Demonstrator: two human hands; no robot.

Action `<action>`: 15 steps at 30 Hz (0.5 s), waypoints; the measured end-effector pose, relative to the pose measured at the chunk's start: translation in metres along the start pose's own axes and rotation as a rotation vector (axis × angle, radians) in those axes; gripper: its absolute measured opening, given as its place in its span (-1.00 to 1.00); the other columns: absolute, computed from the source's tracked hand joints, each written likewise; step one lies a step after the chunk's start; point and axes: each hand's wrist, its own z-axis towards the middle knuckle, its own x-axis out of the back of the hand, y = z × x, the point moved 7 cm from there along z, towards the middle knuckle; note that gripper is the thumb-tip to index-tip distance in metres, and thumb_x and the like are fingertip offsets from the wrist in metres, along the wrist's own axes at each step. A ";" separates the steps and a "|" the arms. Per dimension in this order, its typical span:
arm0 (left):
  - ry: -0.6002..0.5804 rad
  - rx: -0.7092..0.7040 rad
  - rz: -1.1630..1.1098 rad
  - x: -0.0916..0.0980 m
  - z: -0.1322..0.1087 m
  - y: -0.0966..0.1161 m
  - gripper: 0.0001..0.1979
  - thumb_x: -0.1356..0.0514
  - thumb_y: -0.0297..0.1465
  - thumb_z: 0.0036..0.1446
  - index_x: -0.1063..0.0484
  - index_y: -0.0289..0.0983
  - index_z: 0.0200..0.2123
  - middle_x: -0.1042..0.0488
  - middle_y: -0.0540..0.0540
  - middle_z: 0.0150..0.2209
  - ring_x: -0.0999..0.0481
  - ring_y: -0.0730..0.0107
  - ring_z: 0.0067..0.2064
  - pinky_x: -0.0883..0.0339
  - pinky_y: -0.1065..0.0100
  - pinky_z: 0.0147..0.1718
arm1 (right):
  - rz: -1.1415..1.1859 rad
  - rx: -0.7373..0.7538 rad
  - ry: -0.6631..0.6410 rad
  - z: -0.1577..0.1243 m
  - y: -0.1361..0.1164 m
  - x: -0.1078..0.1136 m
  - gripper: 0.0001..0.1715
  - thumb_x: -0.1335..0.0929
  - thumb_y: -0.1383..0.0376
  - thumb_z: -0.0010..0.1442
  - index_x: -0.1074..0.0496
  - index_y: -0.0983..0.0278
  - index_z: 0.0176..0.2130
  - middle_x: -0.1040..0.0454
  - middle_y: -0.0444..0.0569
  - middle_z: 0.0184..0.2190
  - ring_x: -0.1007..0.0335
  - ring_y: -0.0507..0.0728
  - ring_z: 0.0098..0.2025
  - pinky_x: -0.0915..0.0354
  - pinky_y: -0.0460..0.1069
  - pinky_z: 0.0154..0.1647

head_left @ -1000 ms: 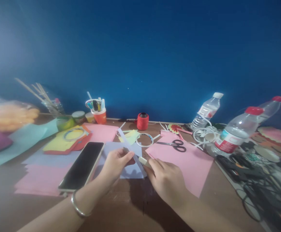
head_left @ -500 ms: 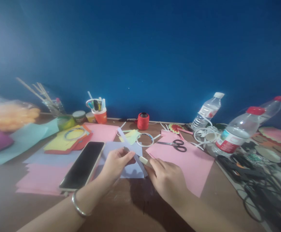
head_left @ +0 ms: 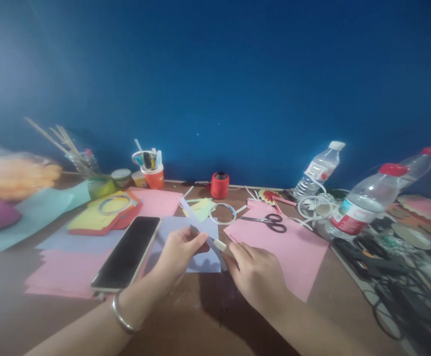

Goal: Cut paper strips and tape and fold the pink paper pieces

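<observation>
A narrow pale blue paper strip (head_left: 194, 219) slants from back left to front right over a pale blue sheet (head_left: 186, 240) on the wooden table (head_left: 200, 316). My left hand (head_left: 178, 254), a bangle on its wrist, pinches the strip between thumb and fingers. My right hand (head_left: 254, 277) is closed on the strip's near end, its painted thumbnail showing. A dark phone (head_left: 128, 254) lies face up just left of my left hand.
Pink sheets (head_left: 293, 252) lie right and left. Scissors (head_left: 271, 222), a tape ring (head_left: 222, 214), a red thread spool (head_left: 219, 185), an orange cup of pens (head_left: 153, 174) and water bottles (head_left: 360, 205) stand behind. Dark cables (head_left: 389, 282) crowd the right edge.
The strip's far end has tilted slightly lower toward the table. Both hands have stayed almost in place.
</observation>
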 end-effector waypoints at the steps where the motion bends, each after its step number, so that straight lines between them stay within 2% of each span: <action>1: 0.001 -0.002 -0.002 -0.001 -0.001 0.001 -0.81 -0.31 -0.32 -0.14 -0.48 -0.35 -0.51 -0.47 -0.02 -0.55 -0.41 0.49 -0.49 -0.34 0.41 -0.39 | 0.001 0.001 0.002 0.000 0.000 0.000 -0.77 -0.26 0.31 0.20 -0.37 0.27 -0.48 -0.32 -0.18 -0.66 -0.24 0.01 -0.63 0.05 -0.04 -0.56; 15: -0.015 -0.009 -0.016 0.001 0.001 0.000 -0.80 -0.32 -0.32 -0.13 -0.50 -0.37 -0.48 -0.49 -0.07 -0.51 -0.43 0.43 -0.45 -0.36 0.35 -0.34 | 0.003 -0.001 0.012 0.001 0.001 0.002 -0.79 -0.26 0.32 0.20 -0.43 0.29 -0.41 -0.33 -0.18 -0.66 -0.25 0.01 -0.63 0.04 -0.04 -0.56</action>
